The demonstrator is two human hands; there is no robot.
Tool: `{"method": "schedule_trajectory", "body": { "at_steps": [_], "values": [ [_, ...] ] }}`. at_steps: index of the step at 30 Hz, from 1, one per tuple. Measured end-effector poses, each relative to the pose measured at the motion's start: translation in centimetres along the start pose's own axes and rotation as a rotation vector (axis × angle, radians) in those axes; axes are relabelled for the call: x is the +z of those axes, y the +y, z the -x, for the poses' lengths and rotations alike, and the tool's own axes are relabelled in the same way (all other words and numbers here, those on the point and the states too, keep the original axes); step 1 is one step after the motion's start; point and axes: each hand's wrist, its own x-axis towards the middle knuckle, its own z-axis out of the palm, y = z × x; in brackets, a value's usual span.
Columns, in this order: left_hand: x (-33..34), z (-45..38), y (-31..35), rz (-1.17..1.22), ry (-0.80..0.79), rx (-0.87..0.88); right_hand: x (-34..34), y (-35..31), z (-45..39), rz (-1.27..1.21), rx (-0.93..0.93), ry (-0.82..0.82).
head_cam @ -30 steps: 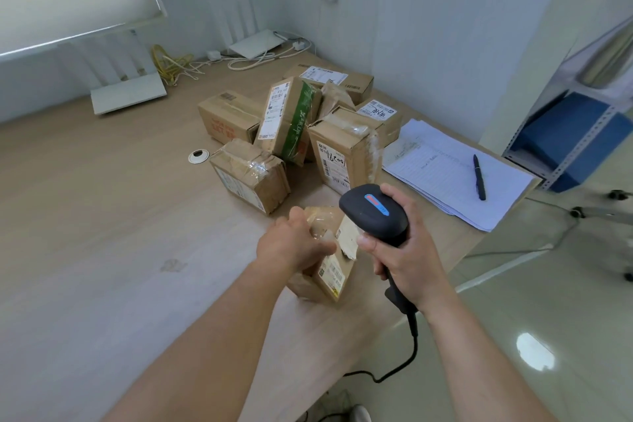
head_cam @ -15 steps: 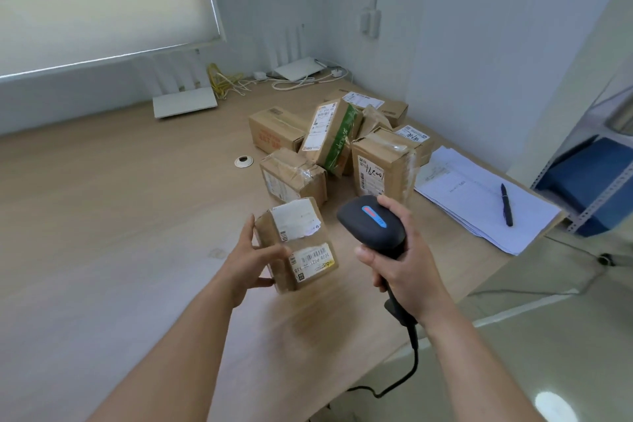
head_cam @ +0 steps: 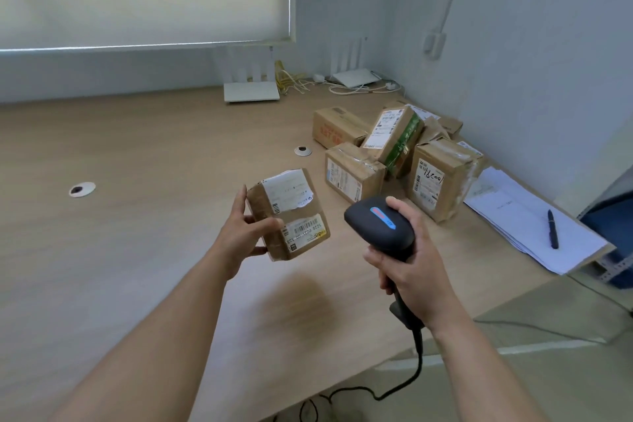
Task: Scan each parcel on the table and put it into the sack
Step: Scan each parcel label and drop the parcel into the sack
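My left hand (head_cam: 241, 236) holds a small brown cardboard parcel (head_cam: 288, 212) above the table, its white labels and barcode turned up toward me. To its right, my right hand (head_cam: 407, 260) grips the handle of a black barcode scanner (head_cam: 378, 228), whose head sits just beside the parcel. Several more cardboard parcels (head_cam: 394, 154) are piled at the table's far right, some upright, one with a green side leaning on the others. No sack is in view.
The wooden table (head_cam: 137, 250) has two round cable holes (head_cam: 81, 189). White routers (head_cam: 251, 91) and cables lie along the back wall. A stack of papers (head_cam: 513, 216) with a black pen (head_cam: 552, 229) lies at the right edge. The scanner's cord hangs below the table's front edge.
My left hand has picked the parcel up off the table and turned its labelled face upward. The scanner stayed in my right hand. My view has swung left and up.
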Motion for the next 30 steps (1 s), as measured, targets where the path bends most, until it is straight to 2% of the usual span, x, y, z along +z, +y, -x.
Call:
{"method": "schedule_trajectory", "body": {
  "at_steps": [11, 16, 30],
  "values": [
    [-5.6, 5.4, -0.6, 0.039, 0.113, 0.059, 5.2, -1.8, 2.4, -0.038, -0.034, -0.126],
    [-7.5, 9.2, -0.9, 0.059, 0.231, 0.087, 6.4, -2.7, 3.3, -0.047, -0.077, -0.248],
    [-11.8, 22.6, -5.0, 0.011, 0.551, 0.065, 10.0, -2.0, 11.4, -0.252, -0.012, -0.482]
  ]
}}
